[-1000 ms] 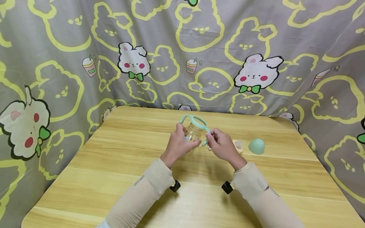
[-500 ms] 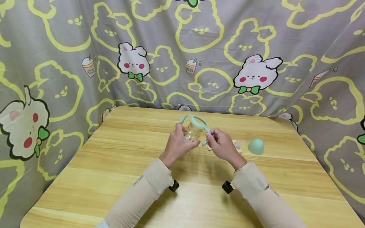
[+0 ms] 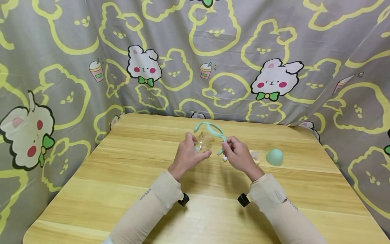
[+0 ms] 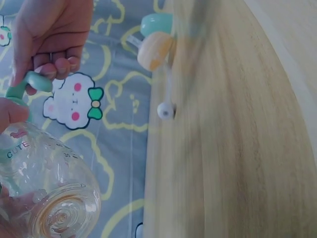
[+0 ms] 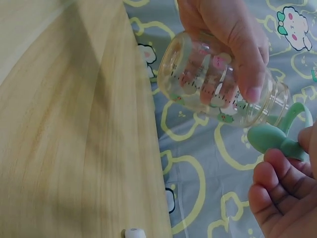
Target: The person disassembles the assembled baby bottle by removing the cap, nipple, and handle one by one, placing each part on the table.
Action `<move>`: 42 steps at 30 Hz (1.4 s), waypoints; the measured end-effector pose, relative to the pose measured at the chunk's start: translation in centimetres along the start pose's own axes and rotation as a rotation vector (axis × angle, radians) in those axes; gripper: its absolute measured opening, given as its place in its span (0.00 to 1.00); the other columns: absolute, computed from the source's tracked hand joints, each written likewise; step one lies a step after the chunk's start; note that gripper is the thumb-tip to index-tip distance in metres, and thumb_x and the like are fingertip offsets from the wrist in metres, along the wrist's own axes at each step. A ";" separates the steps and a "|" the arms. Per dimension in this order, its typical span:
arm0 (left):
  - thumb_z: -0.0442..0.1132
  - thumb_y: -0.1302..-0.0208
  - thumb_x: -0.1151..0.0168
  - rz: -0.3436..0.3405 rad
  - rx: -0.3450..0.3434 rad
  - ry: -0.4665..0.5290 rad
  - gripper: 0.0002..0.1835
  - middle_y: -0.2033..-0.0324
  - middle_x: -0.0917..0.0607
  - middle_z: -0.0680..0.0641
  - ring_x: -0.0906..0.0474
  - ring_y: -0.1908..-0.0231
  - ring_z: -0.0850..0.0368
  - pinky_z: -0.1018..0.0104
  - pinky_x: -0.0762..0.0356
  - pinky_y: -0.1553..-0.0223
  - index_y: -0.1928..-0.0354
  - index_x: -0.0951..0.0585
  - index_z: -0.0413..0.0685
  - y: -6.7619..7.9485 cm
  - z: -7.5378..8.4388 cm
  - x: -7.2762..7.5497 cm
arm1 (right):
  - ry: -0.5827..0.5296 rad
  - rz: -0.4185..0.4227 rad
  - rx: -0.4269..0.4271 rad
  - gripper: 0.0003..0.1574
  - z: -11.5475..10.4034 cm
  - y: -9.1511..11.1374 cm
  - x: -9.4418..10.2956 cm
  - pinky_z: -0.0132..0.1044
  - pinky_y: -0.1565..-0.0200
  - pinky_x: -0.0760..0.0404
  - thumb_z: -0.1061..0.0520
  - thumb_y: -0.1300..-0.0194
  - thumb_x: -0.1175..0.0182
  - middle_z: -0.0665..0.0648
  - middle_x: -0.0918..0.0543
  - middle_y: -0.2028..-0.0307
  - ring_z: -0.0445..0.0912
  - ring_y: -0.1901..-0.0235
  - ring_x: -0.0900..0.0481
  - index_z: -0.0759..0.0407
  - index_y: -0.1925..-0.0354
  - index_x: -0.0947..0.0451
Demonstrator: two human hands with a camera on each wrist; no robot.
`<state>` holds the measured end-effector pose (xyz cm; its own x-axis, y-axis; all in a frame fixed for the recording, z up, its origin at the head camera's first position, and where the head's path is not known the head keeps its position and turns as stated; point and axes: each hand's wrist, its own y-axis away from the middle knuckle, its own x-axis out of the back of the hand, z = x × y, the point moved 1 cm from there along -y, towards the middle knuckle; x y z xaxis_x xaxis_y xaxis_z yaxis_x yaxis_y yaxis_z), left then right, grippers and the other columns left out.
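My left hand [image 3: 188, 155] grips a clear amber-tinted baby bottle [image 3: 203, 143] round its body, tilted above the table. Printed figures and a measuring scale show on the bottle [image 5: 198, 82] in the right wrist view, and its threaded neck is bare. With thumb and fingers, my right hand [image 3: 239, 155] pinches one arm of a mint-green two-handled ring [image 3: 223, 138]. The ring is held just beyond the bottle's mouth, slanted. In the right wrist view, a rounded handle end [image 5: 265, 137] overlaps the neck's edge.
On the wooden table [image 3: 137, 152], right of my hands, lie a cream collar with a clear teat [image 3: 254, 157] and a mint dome cap [image 3: 275, 157]. A small white straw weight [image 4: 166, 110] lies near the collar. A patterned curtain [image 3: 176, 37] encloses the table's back and sides.
The green handle ring has come away from the bottle's neck, shifting slightly up and right. My left hand and the bottle have moved slightly left, so a gap shows between them.
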<state>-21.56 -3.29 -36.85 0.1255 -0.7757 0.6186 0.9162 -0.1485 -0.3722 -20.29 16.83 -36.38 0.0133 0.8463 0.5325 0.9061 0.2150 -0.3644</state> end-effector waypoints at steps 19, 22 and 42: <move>0.49 0.57 0.22 0.052 -0.029 -0.015 0.35 0.68 0.20 0.37 0.23 0.74 0.52 0.64 0.24 0.76 0.56 0.34 0.39 0.3 -0.7 0.8 | -0.023 -0.014 -0.056 0.15 2.1 -0.2 -0.6 0.35 0.74 0.24 0.55 0.25 0.51 0.58 0.18 0.72 0.53 0.73 0.21 0.68 0.53 0.28; 0.49 0.57 0.22 0.058 -0.035 -0.013 0.35 0.67 0.20 0.35 0.23 0.74 0.51 0.63 0.24 0.75 0.57 0.34 0.39 0.3 -0.7 1.0 | -0.029 -0.029 -0.073 0.14 2.4 -0.2 -0.8 0.35 0.75 0.25 0.57 0.25 0.50 0.57 0.18 0.72 0.54 0.74 0.21 0.68 0.53 0.29; 0.47 0.57 0.21 0.095 -0.024 0.002 0.35 0.63 0.20 0.33 0.20 0.67 0.44 0.56 0.21 0.68 0.57 0.34 0.39 0.1 -1.0 1.8 | 0.009 -0.112 -0.138 0.14 4.0 -0.2 -2.8 0.35 0.75 0.29 0.57 0.26 0.50 0.64 0.18 0.69 0.45 0.78 0.28 0.68 0.50 0.29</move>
<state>-21.67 -5.31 -36.50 0.2108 -0.7881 0.5784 0.8908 -0.0888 -0.4456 -22.17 16.39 -40.86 -0.0878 0.8165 0.5706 0.9516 0.2381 -0.1943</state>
